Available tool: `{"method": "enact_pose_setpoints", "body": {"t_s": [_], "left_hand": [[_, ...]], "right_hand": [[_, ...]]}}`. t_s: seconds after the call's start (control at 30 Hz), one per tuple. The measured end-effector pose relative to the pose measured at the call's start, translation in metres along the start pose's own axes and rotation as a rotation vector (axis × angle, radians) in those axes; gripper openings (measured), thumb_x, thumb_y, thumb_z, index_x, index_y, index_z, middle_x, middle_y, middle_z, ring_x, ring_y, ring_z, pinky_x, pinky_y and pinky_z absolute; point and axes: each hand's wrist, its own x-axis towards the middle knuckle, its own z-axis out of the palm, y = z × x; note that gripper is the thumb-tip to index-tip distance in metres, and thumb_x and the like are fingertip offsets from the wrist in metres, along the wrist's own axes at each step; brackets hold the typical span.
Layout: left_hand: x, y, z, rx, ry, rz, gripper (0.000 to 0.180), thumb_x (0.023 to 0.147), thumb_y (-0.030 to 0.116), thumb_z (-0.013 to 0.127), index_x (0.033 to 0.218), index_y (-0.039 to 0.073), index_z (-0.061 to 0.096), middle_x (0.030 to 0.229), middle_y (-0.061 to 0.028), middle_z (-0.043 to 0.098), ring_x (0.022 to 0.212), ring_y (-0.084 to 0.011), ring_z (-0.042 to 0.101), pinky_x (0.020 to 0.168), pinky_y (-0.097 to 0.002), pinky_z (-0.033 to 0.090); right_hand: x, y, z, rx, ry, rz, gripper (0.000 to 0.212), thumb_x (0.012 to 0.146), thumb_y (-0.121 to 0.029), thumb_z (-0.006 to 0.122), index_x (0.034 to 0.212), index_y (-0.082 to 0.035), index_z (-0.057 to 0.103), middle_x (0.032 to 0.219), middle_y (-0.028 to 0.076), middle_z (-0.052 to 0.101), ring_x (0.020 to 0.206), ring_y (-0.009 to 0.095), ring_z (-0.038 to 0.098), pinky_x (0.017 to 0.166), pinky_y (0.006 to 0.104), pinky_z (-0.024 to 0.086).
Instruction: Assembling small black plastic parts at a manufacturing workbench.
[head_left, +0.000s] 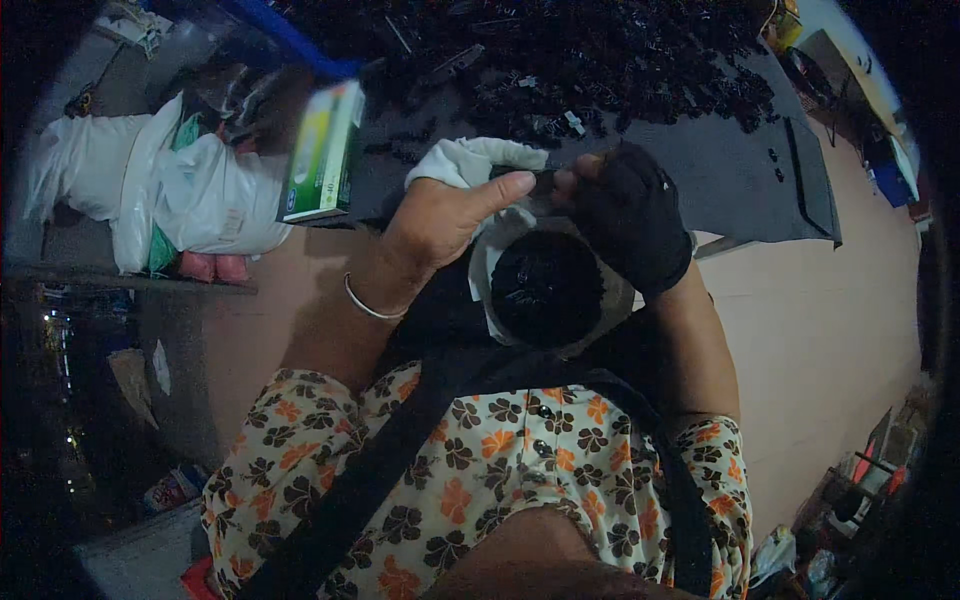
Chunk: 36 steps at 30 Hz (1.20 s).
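Note:
My left hand [440, 225], bare at the thumb and wrist, is closed around a white cloth [470, 160] that covers its fingers; part of the cloth hangs below the thumb. Close beside it, my right hand [630, 215] wears a black fingerless glove, its bare fingertips pinched together. Something small and dark seems to be between the two hands, too dim to name. Right under them stands a pale round container [487, 265] full of small black parts [548, 285], close to my lap.
A dark-topped table [720, 190] lies ahead, with a heap of small black parts [640, 70] across its far side. On its left stands a green and white box [325, 150]. White plastic bags [215, 200] sit farther left on a shelf. Assorted items lie on the floor at lower right.

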Motion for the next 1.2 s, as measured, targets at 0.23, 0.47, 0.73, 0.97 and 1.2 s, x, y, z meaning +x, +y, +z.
{"method": "enact_pose_setpoints", "body": {"t_s": [0.23, 0.47, 0.73, 0.97, 1.2], "left_hand": [[-0.010, 0.014, 0.010, 0.428, 0.078, 0.136, 0.020, 0.082, 0.005, 0.059, 0.101, -0.002, 0.060, 0.096, -0.0108, 0.064, 0.081, -0.0142, 0.060, 0.073, -0.0269, 0.048], [-0.018, 0.009, 0.013, 0.603, 0.010, 0.382, 0.019, 0.082, 0.003, 0.058, 0.101, -0.001, 0.060, 0.081, -0.0103, 0.064, 0.065, -0.0078, 0.059, 0.056, -0.0200, 0.047], [0.020, 0.028, -0.034, 1.291, 0.255, 0.597, 0.045, 0.073, 0.022, 0.068, 0.112, 0.004, 0.056, 0.099, -0.0159, 0.061, 0.091, -0.0299, 0.059, 0.081, -0.0355, 0.045], [0.083, 0.021, -0.066, 1.770, 0.438, 0.312, 0.038, 0.075, 0.016, 0.064, 0.112, 0.010, 0.057, 0.095, -0.0126, 0.062, 0.083, -0.0338, 0.059, 0.074, -0.0383, 0.048], [0.058, 0.016, -0.061, 1.229, 0.334, 0.568, 0.032, 0.084, 0.012, 0.055, 0.115, 0.008, 0.056, 0.089, -0.0102, 0.067, 0.070, -0.0154, 0.063, 0.062, -0.0267, 0.049]], "right_hand": [[0.002, -0.011, 0.009, 0.494, -0.020, 0.578, 0.030, 0.070, -0.010, 0.070, 0.097, -0.004, 0.060, 0.090, 0.011, 0.059, 0.079, 0.021, 0.059, 0.069, 0.0335, 0.048], [0.002, -0.014, -0.007, 0.837, -0.225, 0.869, 0.031, 0.074, -0.015, 0.070, 0.099, 0.000, 0.059, 0.085, 0.007, 0.061, 0.078, 0.014, 0.058, 0.068, 0.0306, 0.047], [0.004, 0.013, -0.005, 0.218, -0.347, 0.708, 0.025, 0.075, -0.023, 0.067, 0.092, -0.004, 0.063, 0.081, 0.013, 0.063, 0.073, 0.021, 0.062, 0.064, 0.0316, 0.047], [0.009, 0.025, 0.028, -0.054, -0.130, 0.414, 0.019, 0.072, -0.023, 0.066, 0.087, -0.010, 0.066, 0.079, 0.012, 0.063, 0.070, 0.031, 0.060, 0.064, 0.0378, 0.048], [0.008, 0.023, 0.019, 0.160, 0.009, 0.559, 0.021, 0.077, -0.020, 0.063, 0.094, -0.008, 0.063, 0.085, 0.013, 0.063, 0.076, 0.025, 0.061, 0.067, 0.0341, 0.049]]}}
